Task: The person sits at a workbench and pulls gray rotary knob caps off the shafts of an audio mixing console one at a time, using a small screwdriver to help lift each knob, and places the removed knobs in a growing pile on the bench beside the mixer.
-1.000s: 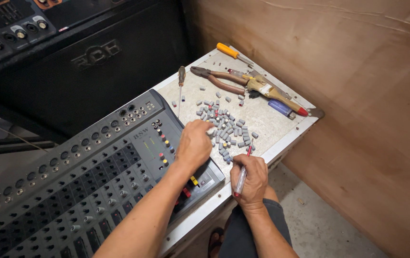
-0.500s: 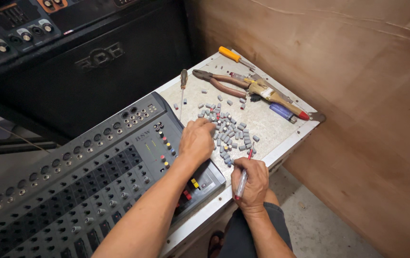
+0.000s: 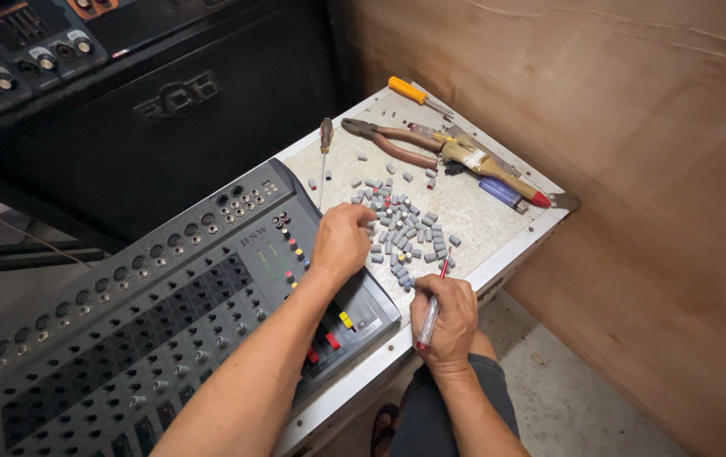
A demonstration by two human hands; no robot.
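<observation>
Left hand (image 3: 342,241): fingers pinched at near-left edge of knobs (image 3: 405,228), grip unclear
Right hand (image 3: 443,322): clamped on screwdriver (image 3: 432,305)
Knobs: mid-desk (image 3: 464,199), right of mixer (image 3: 168,296)
Pliers (image 3: 388,140): far side

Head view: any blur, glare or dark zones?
Head view: sharp on both hands, left hand at the grey caps, right hand holding a small screwdriver; soft even light, no glare on the table; black speaker cabinet underexposed; slight wide-angle stretch at edges.
</observation>
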